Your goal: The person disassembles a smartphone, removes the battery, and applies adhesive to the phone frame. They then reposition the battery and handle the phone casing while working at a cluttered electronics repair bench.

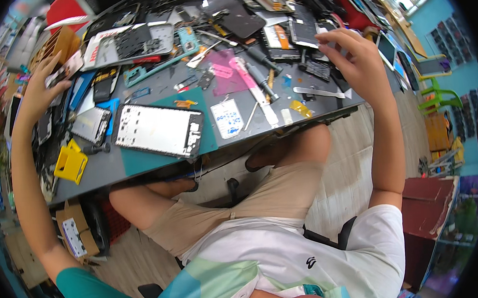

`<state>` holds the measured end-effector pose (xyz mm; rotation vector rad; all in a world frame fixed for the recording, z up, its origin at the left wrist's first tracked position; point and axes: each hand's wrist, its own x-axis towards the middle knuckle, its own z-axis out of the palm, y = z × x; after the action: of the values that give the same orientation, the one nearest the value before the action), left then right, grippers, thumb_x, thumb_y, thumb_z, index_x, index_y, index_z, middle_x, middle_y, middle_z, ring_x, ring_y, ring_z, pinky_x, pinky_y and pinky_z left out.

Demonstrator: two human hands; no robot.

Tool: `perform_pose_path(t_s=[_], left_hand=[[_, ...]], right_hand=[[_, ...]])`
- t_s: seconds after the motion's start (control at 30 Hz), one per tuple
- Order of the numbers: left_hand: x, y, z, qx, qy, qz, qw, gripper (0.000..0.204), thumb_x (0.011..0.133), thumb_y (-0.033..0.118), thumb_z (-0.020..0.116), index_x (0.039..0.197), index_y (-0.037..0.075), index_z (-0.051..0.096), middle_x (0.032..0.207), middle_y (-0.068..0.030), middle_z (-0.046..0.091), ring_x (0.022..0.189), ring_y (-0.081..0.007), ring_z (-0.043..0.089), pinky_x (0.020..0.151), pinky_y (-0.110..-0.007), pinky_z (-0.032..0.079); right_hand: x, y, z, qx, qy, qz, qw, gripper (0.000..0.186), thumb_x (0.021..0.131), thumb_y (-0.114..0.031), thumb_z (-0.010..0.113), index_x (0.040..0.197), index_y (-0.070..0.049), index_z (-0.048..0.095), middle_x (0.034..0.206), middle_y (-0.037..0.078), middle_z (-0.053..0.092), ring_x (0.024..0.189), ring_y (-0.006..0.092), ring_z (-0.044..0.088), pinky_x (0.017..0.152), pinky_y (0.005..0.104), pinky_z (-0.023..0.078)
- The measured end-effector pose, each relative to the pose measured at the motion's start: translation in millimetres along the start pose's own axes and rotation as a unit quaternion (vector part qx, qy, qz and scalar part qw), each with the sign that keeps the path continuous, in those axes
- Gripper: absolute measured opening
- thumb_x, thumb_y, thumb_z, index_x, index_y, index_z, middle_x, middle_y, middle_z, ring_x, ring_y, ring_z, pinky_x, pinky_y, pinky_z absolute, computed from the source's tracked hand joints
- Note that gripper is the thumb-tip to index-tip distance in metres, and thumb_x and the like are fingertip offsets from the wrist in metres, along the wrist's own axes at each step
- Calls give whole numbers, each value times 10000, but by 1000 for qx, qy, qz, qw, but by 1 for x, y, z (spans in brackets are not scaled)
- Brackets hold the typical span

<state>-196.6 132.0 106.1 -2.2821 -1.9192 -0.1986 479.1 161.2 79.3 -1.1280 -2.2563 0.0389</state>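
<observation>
1. Head view: left hand at the bench's left edge, fingers closed around a small phone part.
2. Right hand hovers over the cluttered right edge, fingers loosely curled, empty.
3. Open phone frame lies near the front edge.

A person in a short-sleeved T-shirt, white across the chest and right sleeve, with pale green and light blue colour blocks over the middle and a teal left sleeve; a small dark logo sits on the white front. Beige knee-length shorts cover the thighs, creased at the lap. Both forearms, the left hand and the right hand are bare, with no watch, ring or glove in sight.
</observation>
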Motion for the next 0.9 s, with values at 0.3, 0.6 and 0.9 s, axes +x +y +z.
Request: perform_pose_path(t_s=[0.3, 0.6, 0.9], left_hand=[[-23, 102, -21, -48, 37, 109, 992, 833, 846, 198, 830, 1610, 43, 536, 1567, -200, 585, 1464, -394, 545, 1255, -463, 384], [-44, 209, -9, -172, -109, 222, 954, 1121, 693, 442, 920, 1621, -18, 490, 1552, -257, 573, 1445, -436, 546, 1225, -503, 397], [-51, 212, -1, -193, -93, 189, 958, 1149, 659, 399, 928, 1639, 2, 480, 1256, -208, 682, 1184, -387, 651, 1105, -474, 474]], right_hand=[[0, 70, -68, -108, 83, 34, 990, 233, 1004, -215, 778, 1152, -42, 824, 972, 97, 797, 682, 170, 624, 659, 333, 506], [-60, 121, -144, -183, 42, 178, 966, 263, 1025, -245, 753, 1203, -63, 820, 970, 75, 801, 791, 173, 663, 729, 336, 531], [-49, 86, -87, -23, -29, 155, 987, 292, 997, -221, 760, 1213, -28, 798, 1068, 119, 824, 941, 230, 767, 833, 363, 583]])
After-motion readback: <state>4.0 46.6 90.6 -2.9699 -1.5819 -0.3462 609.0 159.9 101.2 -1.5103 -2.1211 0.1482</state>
